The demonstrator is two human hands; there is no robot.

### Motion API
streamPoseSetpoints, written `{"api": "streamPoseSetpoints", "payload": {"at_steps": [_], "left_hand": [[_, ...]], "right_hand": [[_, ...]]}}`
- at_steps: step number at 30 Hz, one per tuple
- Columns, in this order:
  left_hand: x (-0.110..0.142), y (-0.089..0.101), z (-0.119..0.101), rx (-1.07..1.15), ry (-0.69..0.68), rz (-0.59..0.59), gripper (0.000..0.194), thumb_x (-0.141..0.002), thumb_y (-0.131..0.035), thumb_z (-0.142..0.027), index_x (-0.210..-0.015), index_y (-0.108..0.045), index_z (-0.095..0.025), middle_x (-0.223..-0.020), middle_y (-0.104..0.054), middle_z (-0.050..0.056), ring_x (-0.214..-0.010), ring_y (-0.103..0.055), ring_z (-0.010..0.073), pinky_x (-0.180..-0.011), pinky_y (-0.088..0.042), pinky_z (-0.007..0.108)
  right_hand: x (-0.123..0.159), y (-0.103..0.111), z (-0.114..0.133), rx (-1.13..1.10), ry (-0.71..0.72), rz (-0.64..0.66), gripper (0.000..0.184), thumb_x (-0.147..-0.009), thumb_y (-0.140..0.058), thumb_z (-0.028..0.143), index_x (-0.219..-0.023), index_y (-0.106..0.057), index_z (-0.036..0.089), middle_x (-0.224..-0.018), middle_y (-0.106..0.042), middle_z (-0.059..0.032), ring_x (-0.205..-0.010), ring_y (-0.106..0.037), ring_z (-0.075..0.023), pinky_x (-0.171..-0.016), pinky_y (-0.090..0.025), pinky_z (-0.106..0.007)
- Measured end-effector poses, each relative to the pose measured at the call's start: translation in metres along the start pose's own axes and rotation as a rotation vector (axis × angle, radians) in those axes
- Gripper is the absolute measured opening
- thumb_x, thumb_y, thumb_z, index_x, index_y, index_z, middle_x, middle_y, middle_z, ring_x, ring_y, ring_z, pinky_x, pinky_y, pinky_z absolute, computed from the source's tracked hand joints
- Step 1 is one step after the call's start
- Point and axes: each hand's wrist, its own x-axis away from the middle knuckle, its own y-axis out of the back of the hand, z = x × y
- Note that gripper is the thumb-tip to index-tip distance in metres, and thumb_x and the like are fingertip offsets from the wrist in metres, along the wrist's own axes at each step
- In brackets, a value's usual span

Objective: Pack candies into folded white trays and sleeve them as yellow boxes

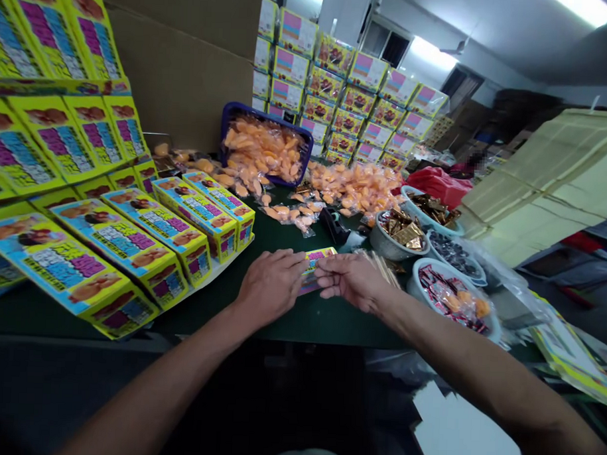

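Observation:
Both my hands are at the front of the dark green table, close together. Between them is a small yellow and pink printed card, seemingly held at its ends: my left hand presses on its left side, and the fingers of my right hand pinch its right side. Part of the card is hidden by my fingers. A bundle of thin wooden sticks lies just beyond my right hand. Bright yellow printed boxes stand in a row to the left of my left hand.
Larger yellow display boxes fill the left. Ahead are a black tape dispenser, a blue basket and a heap of orange wrapped sweets. Bowls of wrapped sweets stand to the right. Stacked cartons rise behind.

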Motion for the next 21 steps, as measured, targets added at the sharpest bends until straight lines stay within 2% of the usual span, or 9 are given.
{"api": "streamPoseSetpoints", "payload": {"at_steps": [4, 9, 11, 14, 21], "left_hand": [[0.001, 0.001, -0.001, 0.010, 0.006, 0.007, 0.032, -0.108, -0.050, -0.031, -0.131, -0.070, -0.020, -0.136, -0.075, 0.010, -0.127, -0.065, 0.0290, -0.094, -0.051, 0.047], [-0.005, 0.014, -0.006, -0.038, 0.018, 0.113, 0.047, -0.106, -0.050, -0.025, -0.153, -0.053, -0.021, -0.125, -0.074, 0.010, -0.112, -0.062, 0.0286, -0.084, -0.046, 0.045], [-0.008, 0.018, -0.008, -0.071, 0.001, 0.170, 0.040, -0.105, -0.051, -0.023, -0.143, -0.061, -0.023, -0.118, -0.071, 0.009, -0.105, -0.058, 0.0295, -0.078, -0.043, 0.045], [-0.010, 0.019, -0.008, -0.083, -0.006, 0.188, 0.026, -0.104, -0.051, -0.023, -0.123, -0.069, -0.023, -0.113, -0.067, 0.009, -0.102, -0.054, 0.0298, -0.075, -0.039, 0.045], [-0.012, 0.021, -0.006, -0.062, -0.035, 0.208, 0.022, -0.100, -0.052, -0.016, -0.113, -0.069, -0.021, -0.115, -0.064, 0.009, -0.102, -0.051, 0.0296, -0.074, -0.037, 0.044]], "right_hand": [[-0.003, -0.008, 0.001, 0.044, -0.085, -0.098, 0.013, -0.097, -0.069, 0.012, -0.085, -0.073, 0.009, -0.074, -0.076, -0.0064, -0.057, -0.071, -0.0139, -0.053, -0.065, -0.026], [-0.008, -0.013, 0.004, 0.098, -0.117, -0.130, 0.010, -0.094, -0.076, 0.016, -0.087, -0.070, 0.012, -0.072, -0.077, -0.0061, -0.058, -0.071, -0.0143, -0.058, -0.067, -0.028], [-0.008, -0.016, 0.006, 0.123, -0.131, -0.157, 0.008, -0.095, -0.073, 0.015, -0.088, -0.070, 0.011, -0.072, -0.077, -0.0062, -0.057, -0.071, -0.0152, -0.057, -0.067, -0.029], [-0.008, -0.021, 0.008, 0.158, -0.137, -0.206, 0.008, -0.096, -0.067, 0.011, -0.088, -0.070, 0.011, -0.070, -0.075, -0.0052, -0.055, -0.070, -0.0160, -0.053, -0.067, -0.031], [-0.004, -0.030, 0.007, 0.190, -0.081, -0.259, 0.008, -0.089, -0.076, 0.007, -0.086, -0.069, 0.010, -0.067, -0.073, -0.0044, -0.053, -0.069, -0.0161, -0.050, -0.067, -0.032]]}}
